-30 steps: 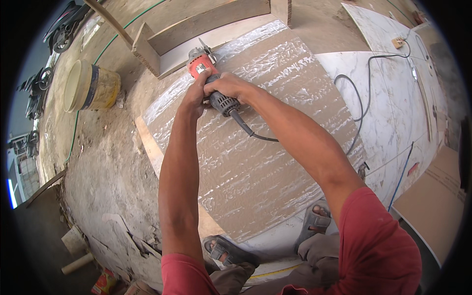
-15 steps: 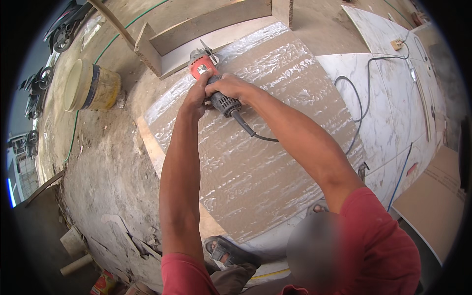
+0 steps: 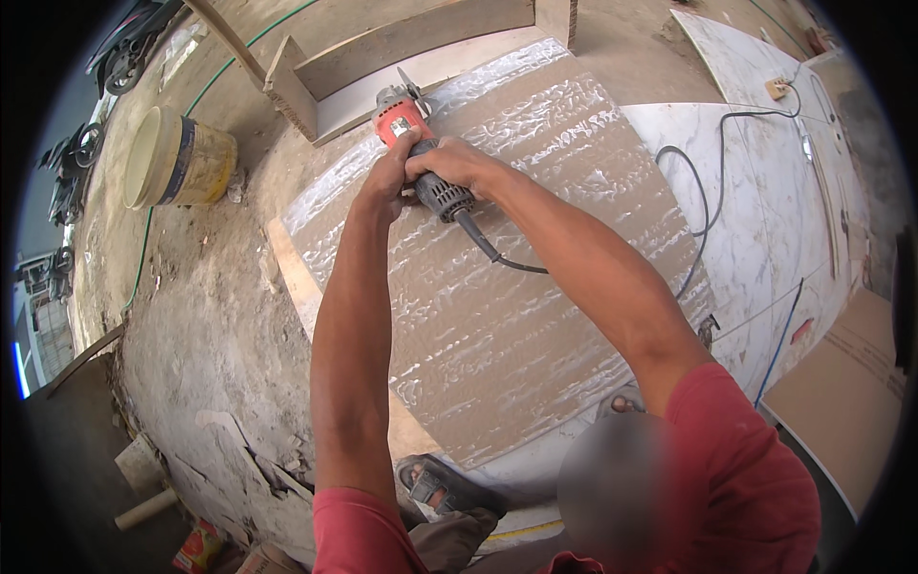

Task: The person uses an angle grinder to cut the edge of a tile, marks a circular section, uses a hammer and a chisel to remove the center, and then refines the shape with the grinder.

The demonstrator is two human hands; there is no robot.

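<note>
Both my hands are wrapped round a red and dark grey angle grinder (image 3: 400, 122) with its disc pointing away from me. My left hand (image 3: 387, 177) grips it from the left, behind the red head. From the right, my right hand (image 3: 449, 163) closes round the dark body. A black cord trails from its rear end toward the right. Beneath the tool lies a large brown tile or slab (image 3: 507, 316), streaked with white, near its far edge. Whether the disc touches the slab I cannot make out.
A wooden frame (image 3: 411, 48) stands beyond the slab. At the left is a dirty yellowish bucket (image 3: 182, 158) beside a green hose (image 3: 145, 258). White marbled slabs (image 3: 765, 210) lie at the right with the black cord (image 3: 722, 153) across them. Cardboard (image 3: 832, 383) lies lower right.
The grinder and both hands stay in nearly the same place on the slab. The whole view has shifted very slightly.
</note>
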